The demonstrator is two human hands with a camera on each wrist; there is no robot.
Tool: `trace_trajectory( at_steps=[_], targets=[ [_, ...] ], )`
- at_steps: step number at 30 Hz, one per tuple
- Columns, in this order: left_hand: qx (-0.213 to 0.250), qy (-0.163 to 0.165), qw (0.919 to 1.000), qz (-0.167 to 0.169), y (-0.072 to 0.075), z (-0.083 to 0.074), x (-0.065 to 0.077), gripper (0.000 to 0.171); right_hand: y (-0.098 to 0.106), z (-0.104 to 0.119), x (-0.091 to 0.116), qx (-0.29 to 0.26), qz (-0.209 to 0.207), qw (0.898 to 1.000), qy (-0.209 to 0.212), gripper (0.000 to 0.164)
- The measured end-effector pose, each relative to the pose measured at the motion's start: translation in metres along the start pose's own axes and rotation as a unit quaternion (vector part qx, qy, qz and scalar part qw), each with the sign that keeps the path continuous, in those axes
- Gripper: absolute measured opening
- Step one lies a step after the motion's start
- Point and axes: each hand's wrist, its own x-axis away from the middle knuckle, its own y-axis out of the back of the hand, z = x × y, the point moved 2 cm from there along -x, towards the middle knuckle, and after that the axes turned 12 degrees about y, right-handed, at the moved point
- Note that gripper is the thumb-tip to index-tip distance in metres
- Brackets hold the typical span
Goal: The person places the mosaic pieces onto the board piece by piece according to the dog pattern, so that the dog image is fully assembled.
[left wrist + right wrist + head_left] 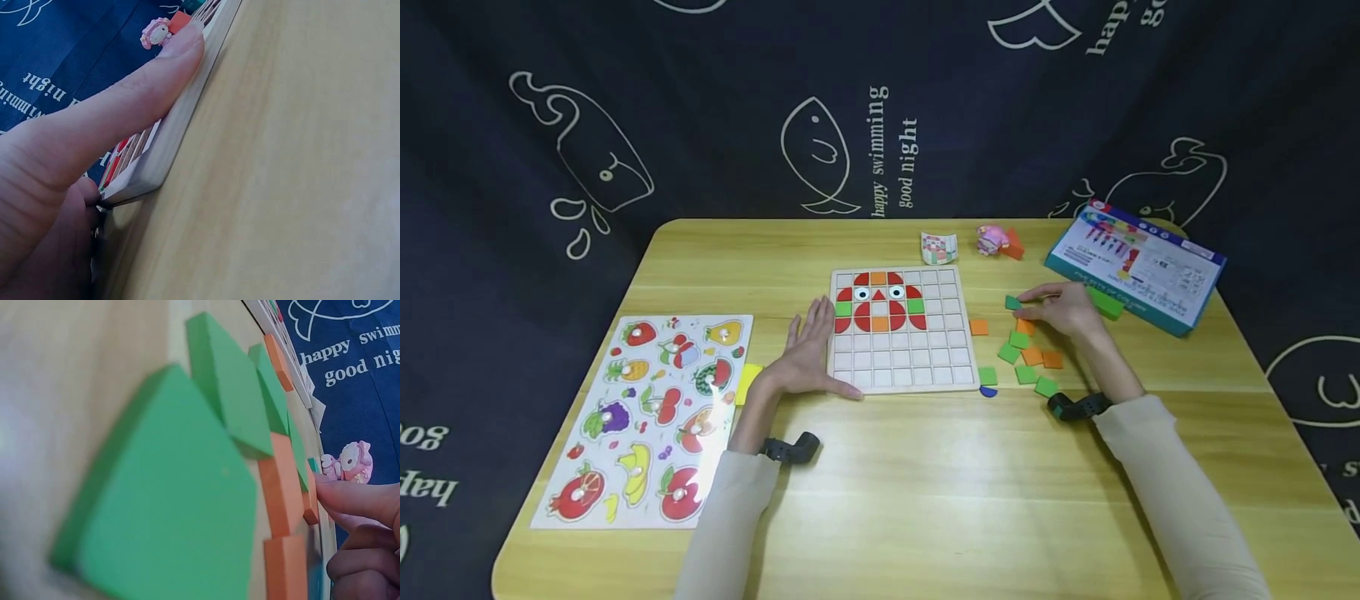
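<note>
My left hand (802, 358) is spread at the near left corner of a wooden grid board (898, 379). Its fingers lie along the left side and its thumb (125, 103) along the near edge. Red, orange and green pieces with two round eyes form a face-like pattern in the board's upper left cells. Right of the board, my right hand (1063, 310) pinches a dark green square tile (1012, 303) between thumb and forefinger. Below that hand lie several loose tiles, among them a green tile (1047, 387) and an orange tile (1052, 359).
A fruit puzzle board (606, 450) lies at the left, with a yellow piece (747, 385) beside it. Behind the grid board stand a small pattern card (939, 248) and a pink figurine (992, 240). A blue box (1138, 267) and a green block (1105, 302) lie at the right.
</note>
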Motion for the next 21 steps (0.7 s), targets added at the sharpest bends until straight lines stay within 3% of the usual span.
trace_trajectory(
  at_steps=[11,18,21],
  targets=[
    [0.004,0.001,1.0,0.006,-0.001,0.002,0.001,0.151,-0.002,-0.001,0.015,-0.004,0.088,0.996,0.014,0.041],
    [0.0,0.0,1.0,0.005,-0.001,0.004,0.0,0.151,-0.001,0.007,0.011,-0.01,0.055,0.998,0.0,0.043],
    [0.0,-0.003,1.0,0.003,-0.002,0.003,-0.001,0.151,0.0,0.009,0.015,-0.003,0.083,0.997,0.004,0.043]
  ],
)
